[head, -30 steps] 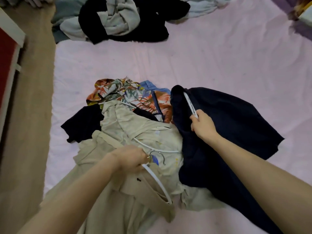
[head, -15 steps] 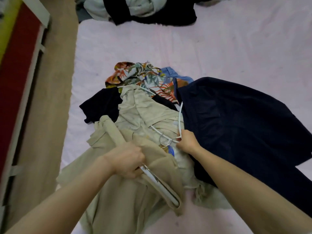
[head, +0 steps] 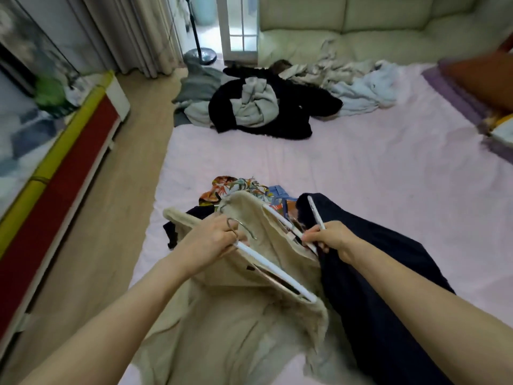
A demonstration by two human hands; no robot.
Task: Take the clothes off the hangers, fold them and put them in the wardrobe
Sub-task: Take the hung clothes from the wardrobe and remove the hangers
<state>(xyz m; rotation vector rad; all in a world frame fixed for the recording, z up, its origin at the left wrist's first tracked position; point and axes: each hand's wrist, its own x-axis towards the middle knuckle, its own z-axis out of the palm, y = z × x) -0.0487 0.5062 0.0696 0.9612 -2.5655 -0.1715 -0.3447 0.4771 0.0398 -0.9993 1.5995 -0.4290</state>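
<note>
A beige garment (head: 249,323) hangs from a white hanger (head: 277,269), lifted above the pink bed sheet (head: 361,173). My left hand (head: 213,240) grips that hanger at its metal hook (head: 240,227). My right hand (head: 331,236) grips a second white hanger (head: 315,211) beside a dark navy garment (head: 388,301) spread on the right. A floral shirt (head: 241,186) and a black piece (head: 173,230) lie under the beige garment.
A heap of black, grey and pale blue clothes (head: 258,107) lies at the far end of the sheet. A low red and yellow cabinet (head: 63,173) runs along the left over the wooden floor (head: 116,218). A cream sofa (head: 361,23) stands behind.
The view has tilted up and shows the room. My left hand has raised the beige garment on its hanger. My right hand now grips another white hanger by the navy garment.
</note>
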